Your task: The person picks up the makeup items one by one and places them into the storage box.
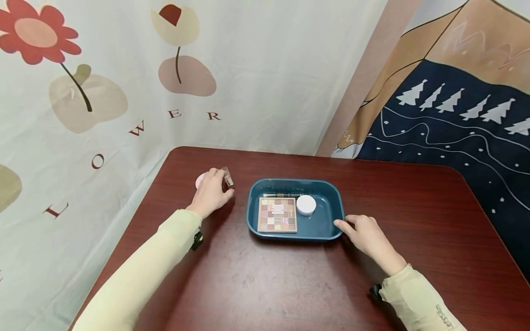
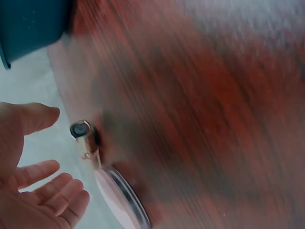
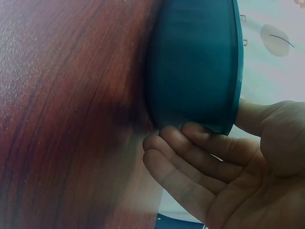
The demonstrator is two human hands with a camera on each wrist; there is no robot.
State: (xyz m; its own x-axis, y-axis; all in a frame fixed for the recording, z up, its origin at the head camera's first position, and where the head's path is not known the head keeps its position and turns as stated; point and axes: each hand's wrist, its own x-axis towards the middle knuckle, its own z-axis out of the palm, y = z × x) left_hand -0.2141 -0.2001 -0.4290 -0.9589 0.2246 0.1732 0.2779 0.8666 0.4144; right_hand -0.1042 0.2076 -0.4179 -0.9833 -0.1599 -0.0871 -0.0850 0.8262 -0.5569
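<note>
My left hand (image 1: 210, 191) reaches over the far left of the table, thumb and fingers spread apart in the left wrist view. Just past its fingers lie a small gold tube with a dark end (image 2: 86, 138) and a round pink compact (image 2: 119, 198). In the head view a small clear-and-brown item (image 1: 228, 178) shows beside the fingertips, and the hand partly covers the compact. My right hand (image 1: 368, 234) grips the right end of a blue tray (image 1: 327, 230), thumb over the rim and fingers against the outer wall (image 3: 195, 71).
Inside the tray are a square eyeshadow palette (image 1: 277, 220), a round white jar (image 1: 306, 205) and a slim dark tube (image 1: 281, 195) along the far wall. The reddish-brown table (image 1: 265, 285) meets printed cloths (image 1: 265, 92) at its back and left edges.
</note>
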